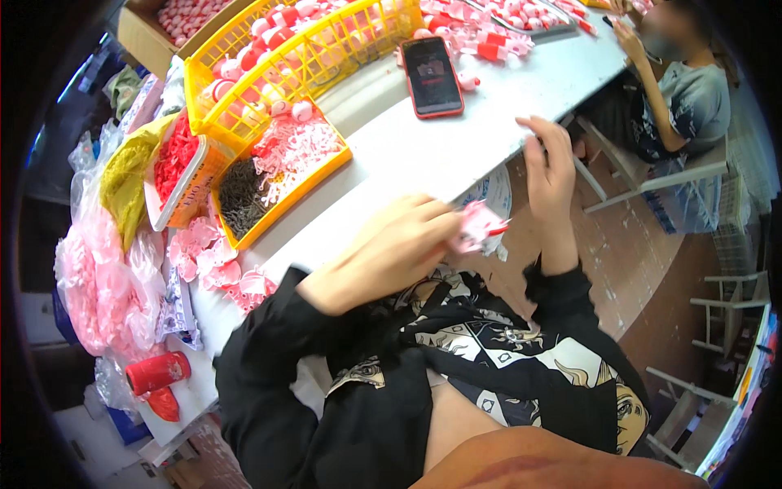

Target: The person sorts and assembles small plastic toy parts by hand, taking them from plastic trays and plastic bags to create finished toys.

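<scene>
So, a long white table (383, 163) is running diagonally across the view and carrying most of the stuff. Off to the right, a co-worker (696, 98) is sitting beside it. Toward the top left, a big yellow basket (198, 102) is holding a heap of pink, red and white plastic parts, and a cardboard box (142, 39) near it is holding more pinkish ones. Along the left side, a clear bag (102, 285) full of pink stuff is slumping near a yellow bag (130, 183). Right in front of the basket, an orange-yellow tray (295, 202) is sitting on the table.

Hands next: the right hand (550, 167) is hovering by the table edge, its thumb and fingers curving and standing apart. The left hand (399, 236) is reaching across the body, its fingers closing in narrow on something small.

Going smaller, a phone (434, 77) in a red case is lying screen up, and a red cylindrical container (157, 372) is resting down at the left. The held thing is a small pink piece (475, 228) with a red bit, sitting at the left fingertips near the table edge, below the right hand. Tiniest of all, dark slim bits (242, 200) and little pink bits (297, 147) are filling the tray side by side.
</scene>
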Available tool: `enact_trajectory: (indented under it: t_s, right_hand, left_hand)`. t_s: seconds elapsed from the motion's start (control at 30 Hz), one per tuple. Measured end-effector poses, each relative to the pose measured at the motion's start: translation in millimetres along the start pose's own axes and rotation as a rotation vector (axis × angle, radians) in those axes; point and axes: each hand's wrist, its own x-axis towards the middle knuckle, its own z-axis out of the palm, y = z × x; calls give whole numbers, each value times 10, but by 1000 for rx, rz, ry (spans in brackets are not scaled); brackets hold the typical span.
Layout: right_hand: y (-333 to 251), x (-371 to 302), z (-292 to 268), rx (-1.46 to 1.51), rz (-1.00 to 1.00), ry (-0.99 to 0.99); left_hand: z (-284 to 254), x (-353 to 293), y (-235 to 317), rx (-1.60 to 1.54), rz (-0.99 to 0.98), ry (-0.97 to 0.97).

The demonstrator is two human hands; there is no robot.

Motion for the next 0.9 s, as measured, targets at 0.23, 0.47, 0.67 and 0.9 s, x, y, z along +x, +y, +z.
enact_trajectory:
  t_s: [0.23, 0.47, 0.67, 0.9]
  right_hand:
    - [1075, 701, 807, -177, -215, -317]
    - [1035, 798, 665, -234, 234, -227]
    - [-771, 142, 970, 435, 51, -434]
    - [-1479, 275, 1850, 417, -350, -391]
  left_hand:
    - [-170, -1003, 154, -13, -220, 148]
    - [-132, -1500, 98, -4, -446, 482]
    - [77, -1628, -263, 16, -387, 528]
    - [102, -1737, -179, 91, -374, 588]
